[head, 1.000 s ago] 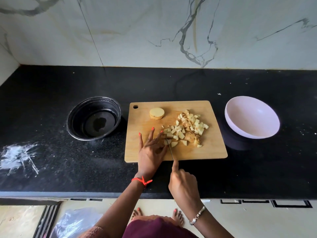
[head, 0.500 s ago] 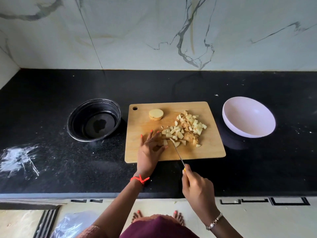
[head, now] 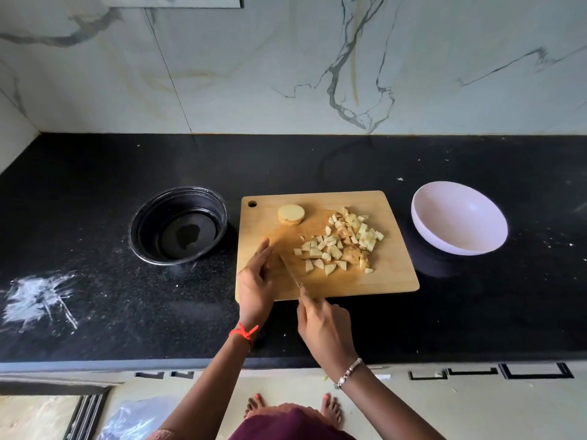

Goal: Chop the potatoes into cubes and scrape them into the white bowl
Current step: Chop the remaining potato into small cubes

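Potato cubes (head: 343, 246) lie in a loose heap on the right-centre of the wooden cutting board (head: 390, 281), a few with brown skin on them, and the nearest cubes sit just to the right of the knife blade (head: 289, 270), apart from both hands. A short stack of round potato slices (head: 291, 214) rests near the board's far left corner, beside its hanging hole and well clear of the heap. The left hand (head: 255, 281) stands on edge on the near left part of the board, fingers straight and together, pointing away from the person and holding nothing; it is just left of the blade. The right hand (head: 320, 325) hangs over the board's near edge with its fingers curled round the knife handle and the forefinger laid along the top. The blade slants up and to the left, its tip close to the left fingers. A red thread (head: 244, 333) circles the left wrist and a silver bracelet (head: 347, 373) the right. The white bowl (head: 459, 217) sits on the black countertop (head: 95, 328) just right of the board, its smooth inside showing down to the bottom. A dark bowl (head: 178, 225) with a shiny rim stands just left of the board, a dark patch at its bottom that I cannot identify. A white powdery smear (head: 38, 296) marks the counter further left.
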